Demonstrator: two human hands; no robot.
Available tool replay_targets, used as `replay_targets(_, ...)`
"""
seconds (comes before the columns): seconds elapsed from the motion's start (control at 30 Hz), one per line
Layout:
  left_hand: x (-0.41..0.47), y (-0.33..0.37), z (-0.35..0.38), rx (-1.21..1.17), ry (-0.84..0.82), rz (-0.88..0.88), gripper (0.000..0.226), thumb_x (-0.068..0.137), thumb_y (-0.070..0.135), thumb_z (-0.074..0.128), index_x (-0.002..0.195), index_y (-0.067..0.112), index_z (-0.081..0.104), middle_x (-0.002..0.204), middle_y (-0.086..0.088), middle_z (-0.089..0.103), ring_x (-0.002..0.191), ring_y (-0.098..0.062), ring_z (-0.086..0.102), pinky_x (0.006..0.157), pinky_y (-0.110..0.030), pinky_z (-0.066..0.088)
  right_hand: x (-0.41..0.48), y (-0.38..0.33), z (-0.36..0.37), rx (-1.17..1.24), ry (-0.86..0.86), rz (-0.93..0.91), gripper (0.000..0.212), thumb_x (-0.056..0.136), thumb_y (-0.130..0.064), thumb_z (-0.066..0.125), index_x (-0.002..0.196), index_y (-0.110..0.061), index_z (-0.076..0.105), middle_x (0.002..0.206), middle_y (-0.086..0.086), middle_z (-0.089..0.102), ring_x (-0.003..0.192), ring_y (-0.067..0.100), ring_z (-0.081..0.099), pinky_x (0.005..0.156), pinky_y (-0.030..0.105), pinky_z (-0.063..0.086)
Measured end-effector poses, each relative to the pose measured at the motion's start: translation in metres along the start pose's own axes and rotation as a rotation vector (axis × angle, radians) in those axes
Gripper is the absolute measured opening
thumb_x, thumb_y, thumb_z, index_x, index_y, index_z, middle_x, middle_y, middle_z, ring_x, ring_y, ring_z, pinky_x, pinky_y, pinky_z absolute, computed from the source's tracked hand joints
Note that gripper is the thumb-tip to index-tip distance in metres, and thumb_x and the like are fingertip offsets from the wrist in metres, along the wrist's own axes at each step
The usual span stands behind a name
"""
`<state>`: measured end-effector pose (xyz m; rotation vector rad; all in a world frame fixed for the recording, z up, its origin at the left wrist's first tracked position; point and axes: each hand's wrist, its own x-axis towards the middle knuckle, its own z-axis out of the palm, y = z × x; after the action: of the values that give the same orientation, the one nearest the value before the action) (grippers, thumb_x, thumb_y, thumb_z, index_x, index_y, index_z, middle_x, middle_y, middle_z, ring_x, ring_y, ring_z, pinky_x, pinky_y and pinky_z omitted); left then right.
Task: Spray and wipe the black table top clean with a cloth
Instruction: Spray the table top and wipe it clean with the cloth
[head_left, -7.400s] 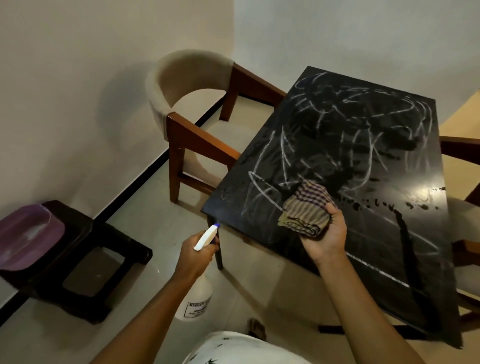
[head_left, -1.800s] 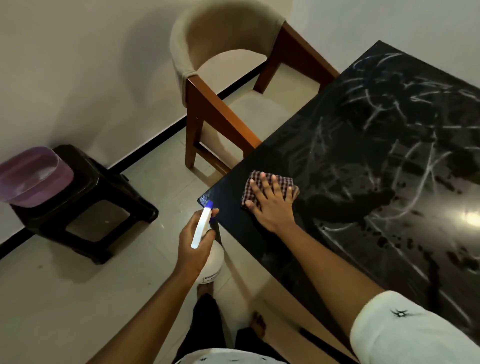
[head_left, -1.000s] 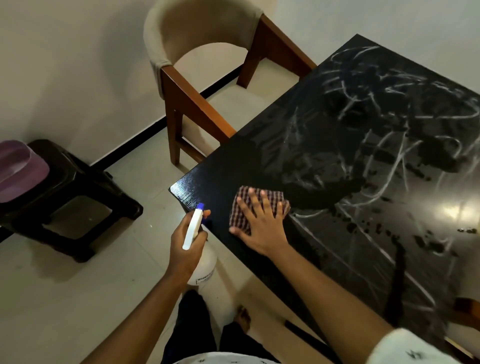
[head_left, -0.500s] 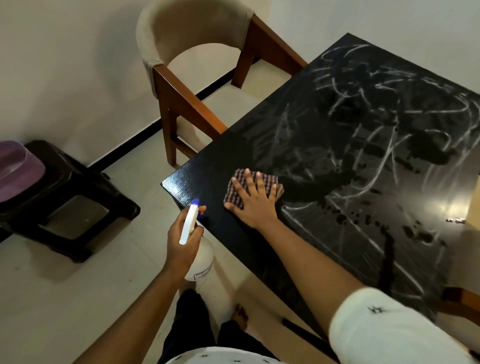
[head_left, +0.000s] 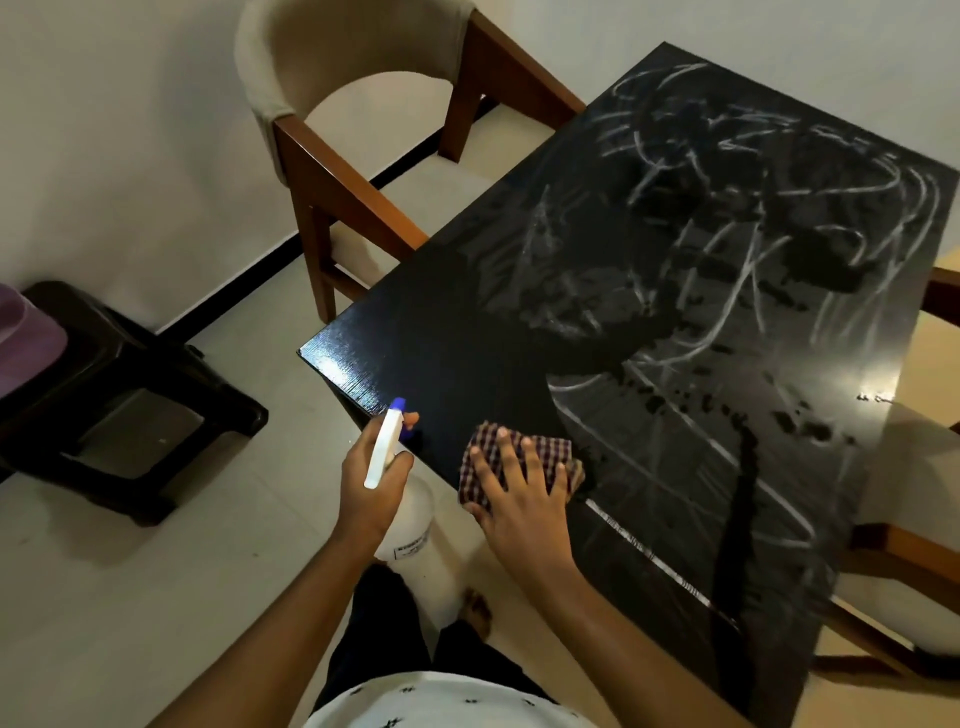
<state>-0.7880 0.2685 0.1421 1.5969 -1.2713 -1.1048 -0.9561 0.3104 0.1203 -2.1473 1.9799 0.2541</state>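
Finding one: the glossy black rectangular table top (head_left: 447, 358) bears white scribble streaks and darker wet blotches. The folded checked cloth (head_left: 553, 449) is maroon and white. The white plastic spray bottle (head_left: 383, 449) has a blue nozzle tip. The curved-back armchair (head_left: 332, 182) has beige upholstery on a reddish-brown wood frame.

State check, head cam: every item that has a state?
table: near-left corner clean, white scribbles on the rest
cloth: folded, pressed flat on table
bottle: held beside table, nozzle toward it
right hand: flat on cloth, fingers spread
left hand: grips bottle
chair: upright, unoccupied
stool: upright, basin on it
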Motion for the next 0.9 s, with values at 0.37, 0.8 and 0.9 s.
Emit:
replay_targets(0.37,-0.029,-0.009,0.006,-0.012,-0.053,-0.016,0.041,0.089,-0.003,0.057,0.127,0.011,0.055,0.111,0.006,0.065,0.1,-0.004,0.062,0.073,-0.002,0.045,-0.055,-0.005,-0.02,-0.016,-0.138,-0.066,0.072,0.095,-0.012,0.052,0.153,-0.019,0.01,0.16,0.015,0.004,0.143,0.038,0.014,0.112,0.06,0.015)
replay_targets(0.8,-0.076,-0.009,0.01,0.054,-0.292,0.025,0.042,0.081,0.014,0.061,0.123,0.01,0.058,0.106,-0.004,0.066,0.089,-0.018,0.063,0.065,-0.007,0.049,-0.092,0.037,-0.059,1.166,-0.333,0.325,0.023,0.096,-0.023,0.057,0.119,-0.022,0.058,0.112,0.005,0.065,0.097,0.017,0.063,0.086,0.029,0.049)
replay_targets(0.9,-0.091,-0.008,0.015,0.066,-0.356,0.031,0.038,0.087,0.002,0.061,0.123,0.012,0.058,0.108,-0.004,0.066,0.09,-0.017,0.064,0.063,-0.009,0.05,-0.113,0.063,-0.059,1.758,-0.296,0.53,0.023,0.094,-0.019,0.058,0.116,-0.013,0.061,0.108,0.014,0.071,0.09,0.023,0.069,0.076,0.031,0.057)
